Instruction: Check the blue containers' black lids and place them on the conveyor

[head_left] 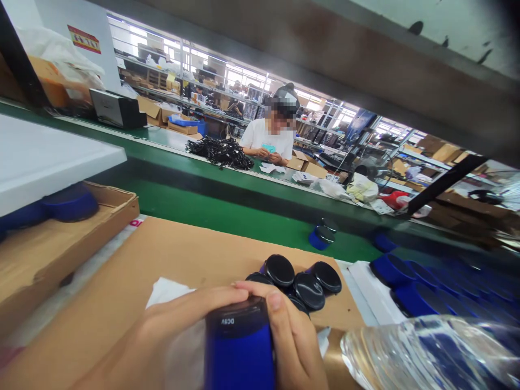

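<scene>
A blue casing with a glossy black end marked "DC5V" stands in the lower middle, close to the camera. My left hand presses against its left side, fingers bent over the black end. From the right, my right hand wraps round the same casing, its fingertips meeting the left ones on top. A white cloth or tissue shows by my left hand. Just beyond the hands, several round black-topped pieces cluster on a cardboard sheet; some are partly hidden by my fingers.
A clear plastic bottle fills the lower right. Behind it, a white tray holds several blue pieces. Two more pieces sit on the green belt. An open carton is left. A person works opposite, beside black cables.
</scene>
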